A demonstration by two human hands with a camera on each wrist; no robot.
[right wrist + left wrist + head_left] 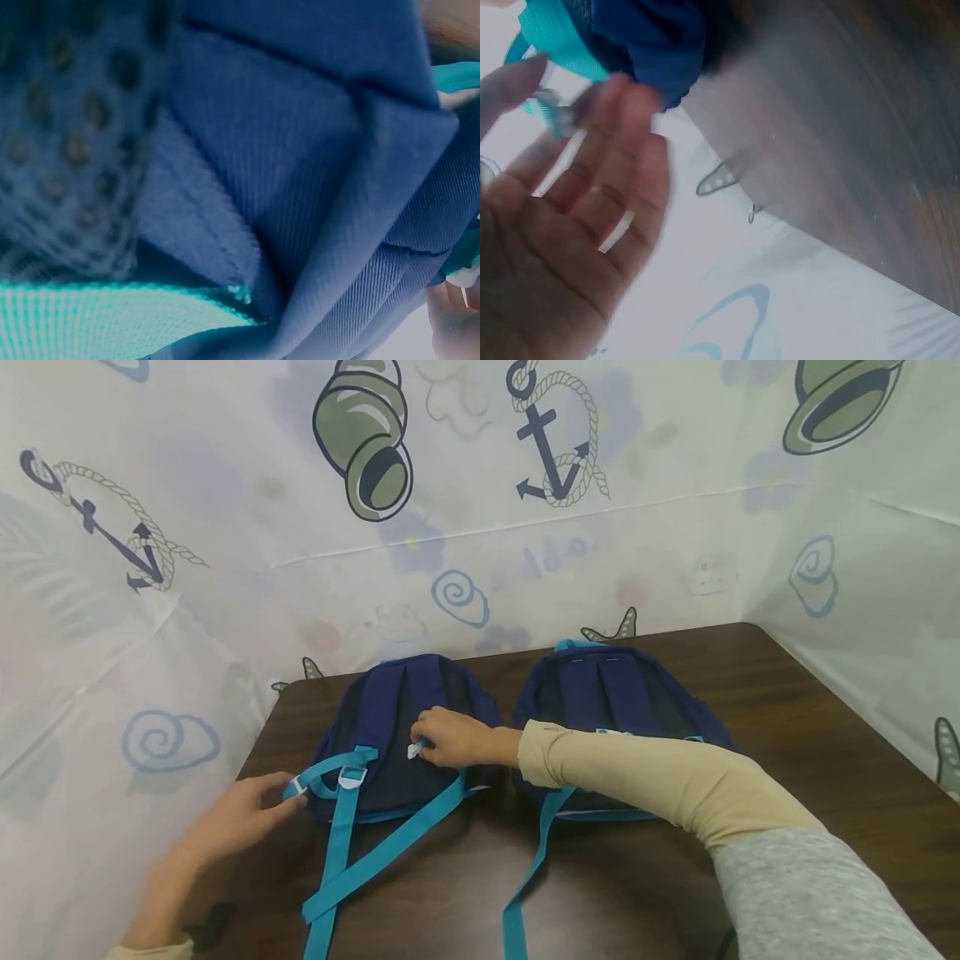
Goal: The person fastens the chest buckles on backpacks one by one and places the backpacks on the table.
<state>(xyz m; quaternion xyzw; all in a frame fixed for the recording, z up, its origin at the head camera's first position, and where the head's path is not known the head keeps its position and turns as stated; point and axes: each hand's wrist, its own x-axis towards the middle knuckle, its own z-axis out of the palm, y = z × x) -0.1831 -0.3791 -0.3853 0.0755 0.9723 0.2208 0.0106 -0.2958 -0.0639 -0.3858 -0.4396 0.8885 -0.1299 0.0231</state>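
Note:
A navy backpack (393, 735) lies back panel up on the table, its shoulder straps uppermost. At its left edge my left hand (251, 814) pinches a teal strap (330, 766) by its white clip (298, 785) between thumb and forefinger. In the left wrist view the other fingers (634, 150) are extended and blurred. My right hand (447, 737) is over the backpack's right side, its fingertips pinching a small white clip (415, 749) with a little teal on it. The right wrist view is mostly filled by navy fabric (300, 165), dark mesh and teal webbing (112, 319).
A second navy backpack (611, 693) lies to the right, partly hidden by my right arm. Teal straps (405, 839) trail from the first backpack towards the front of the brown table (442, 902); another strap (534, 868) hangs from the second. A printed cloth (480, 510) stands behind.

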